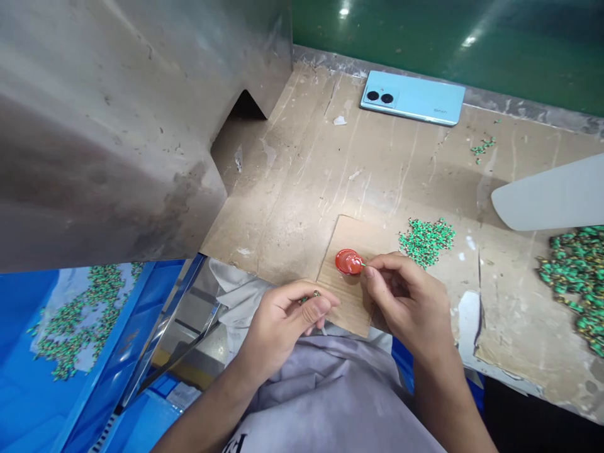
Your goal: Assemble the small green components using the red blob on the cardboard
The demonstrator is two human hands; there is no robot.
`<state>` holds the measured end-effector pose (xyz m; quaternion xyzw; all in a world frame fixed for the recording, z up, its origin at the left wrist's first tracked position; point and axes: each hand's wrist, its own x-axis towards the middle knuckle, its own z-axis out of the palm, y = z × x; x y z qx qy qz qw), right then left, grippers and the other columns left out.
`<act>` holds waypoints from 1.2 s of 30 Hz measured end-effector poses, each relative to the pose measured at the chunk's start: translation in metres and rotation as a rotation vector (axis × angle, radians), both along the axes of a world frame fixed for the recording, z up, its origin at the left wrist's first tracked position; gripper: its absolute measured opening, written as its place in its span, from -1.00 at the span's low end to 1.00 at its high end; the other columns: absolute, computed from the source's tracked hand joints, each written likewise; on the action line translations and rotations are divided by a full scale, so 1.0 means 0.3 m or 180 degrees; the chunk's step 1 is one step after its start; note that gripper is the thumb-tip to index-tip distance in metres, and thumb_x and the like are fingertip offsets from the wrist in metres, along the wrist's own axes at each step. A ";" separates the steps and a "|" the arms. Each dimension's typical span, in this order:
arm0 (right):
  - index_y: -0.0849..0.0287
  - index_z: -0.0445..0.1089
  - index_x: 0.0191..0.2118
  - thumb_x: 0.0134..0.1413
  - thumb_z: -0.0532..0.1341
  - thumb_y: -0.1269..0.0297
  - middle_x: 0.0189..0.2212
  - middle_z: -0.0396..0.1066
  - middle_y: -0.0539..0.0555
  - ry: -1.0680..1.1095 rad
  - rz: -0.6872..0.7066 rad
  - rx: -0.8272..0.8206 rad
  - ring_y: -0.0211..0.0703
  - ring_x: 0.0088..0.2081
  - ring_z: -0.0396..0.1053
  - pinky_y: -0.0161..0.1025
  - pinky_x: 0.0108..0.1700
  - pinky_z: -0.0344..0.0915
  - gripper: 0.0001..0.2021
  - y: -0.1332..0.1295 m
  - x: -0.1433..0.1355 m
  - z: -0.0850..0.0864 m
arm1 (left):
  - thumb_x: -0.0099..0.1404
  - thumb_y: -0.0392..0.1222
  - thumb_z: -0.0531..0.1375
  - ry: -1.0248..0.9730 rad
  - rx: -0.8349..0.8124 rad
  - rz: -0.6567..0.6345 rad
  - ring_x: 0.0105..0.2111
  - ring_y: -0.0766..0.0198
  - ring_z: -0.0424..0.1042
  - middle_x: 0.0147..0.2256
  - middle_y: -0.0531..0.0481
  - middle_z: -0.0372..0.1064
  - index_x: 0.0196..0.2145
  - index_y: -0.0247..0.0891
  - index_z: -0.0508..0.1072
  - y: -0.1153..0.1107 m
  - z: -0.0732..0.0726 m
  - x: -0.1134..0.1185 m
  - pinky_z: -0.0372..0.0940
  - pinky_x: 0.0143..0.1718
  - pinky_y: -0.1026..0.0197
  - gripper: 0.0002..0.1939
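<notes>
My right hand (418, 302) is closed in a pinch on a small green part (363, 265), held at the right rim of a shallow red cap (349, 261). Glossy red paste fills the cap, which sits on a piece of corrugated cardboard (346, 308). Left of it, my left hand (283, 321) is curled, thumb against fingers, around a few small green parts (317, 294) with brassy ends; the fingers partly hide them. A loose pile of similar green parts (426, 241) lies just beyond my right hand.
A larger heap of green parts (578, 277) lies at the right, near a grey-white panel (552, 195). A light-blue phone (419, 100) rests at the back. Sheet metal (141, 126) rises at the left, above a blue bin (28, 402) holding more parts.
</notes>
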<state>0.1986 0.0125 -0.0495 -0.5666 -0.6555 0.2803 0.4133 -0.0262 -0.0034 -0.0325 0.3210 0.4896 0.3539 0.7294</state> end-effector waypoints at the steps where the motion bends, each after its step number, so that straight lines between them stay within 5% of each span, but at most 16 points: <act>1: 0.05 0.50 -0.17 0.42 0.32 0.44 -0.44 0.49 -0.07 0.0002 -0.0004 0.0012 -0.28 -0.54 0.33 -0.30 -0.52 0.26 -0.88 -0.001 0.000 0.000 | 0.40 0.18 0.53 -0.0015 -0.0111 0.0036 -0.46 0.33 0.42 -0.42 -0.02 0.54 -0.17 -0.25 0.80 0.000 0.001 0.003 0.27 -0.46 0.33 -0.61; 10: 0.06 0.51 -0.16 0.41 0.32 0.45 -0.42 0.51 -0.07 -0.0005 0.0011 0.0066 -0.30 -0.55 0.31 -0.30 -0.53 0.25 -0.88 -0.001 -0.004 -0.008 | 0.35 0.08 0.59 -0.0319 -0.0267 0.0179 -0.48 0.35 0.51 -0.36 -0.08 0.66 -0.06 -0.29 0.78 0.005 0.005 0.018 0.33 -0.51 0.38 -0.61; 17: 0.05 0.50 -0.16 0.42 0.32 0.45 -0.43 0.50 -0.05 0.0004 -0.0009 0.0110 -0.25 -0.53 0.34 -0.27 -0.48 0.30 -0.88 -0.002 0.001 -0.007 | 0.33 -0.08 0.61 -0.0465 -0.0290 0.0316 -0.39 0.29 0.65 -0.28 -0.11 0.75 -0.09 -0.26 0.80 0.007 0.016 0.024 0.51 -0.38 0.34 -0.73; 29: 0.03 0.49 -0.05 0.51 0.30 0.45 -0.36 0.50 -0.04 0.0449 0.0317 0.0080 -0.25 -0.48 0.41 -0.29 -0.46 0.32 -0.87 -0.080 -0.024 0.028 | 0.23 -0.07 0.66 -0.0054 0.0065 0.0359 -0.23 0.18 0.71 -0.24 -0.10 0.78 -0.21 -0.17 0.86 0.005 0.007 0.022 0.61 -0.14 0.24 -0.78; 33: 0.02 0.51 -0.10 0.47 0.35 0.41 -0.39 0.50 -0.07 0.0075 -0.0206 0.0107 -0.27 -0.52 0.37 -0.30 -0.51 0.30 -0.89 -0.042 0.001 0.005 | 0.20 -0.10 0.68 -0.0235 -0.0153 0.0438 -0.33 0.27 0.66 -0.33 -0.03 0.75 -0.18 -0.12 0.86 0.006 0.009 0.025 0.59 -0.24 0.32 -0.76; 36: 0.01 0.51 -0.14 0.46 0.35 0.40 -0.42 0.51 -0.07 0.0009 -0.0181 0.0118 -0.25 -0.54 0.38 -0.29 -0.53 0.33 -0.89 -0.017 0.010 -0.006 | 0.20 -0.08 0.68 -0.0224 -0.0169 0.0400 -0.41 0.32 0.58 -0.39 -0.01 0.70 -0.20 -0.14 0.86 0.005 0.011 0.029 0.51 -0.39 0.37 -0.77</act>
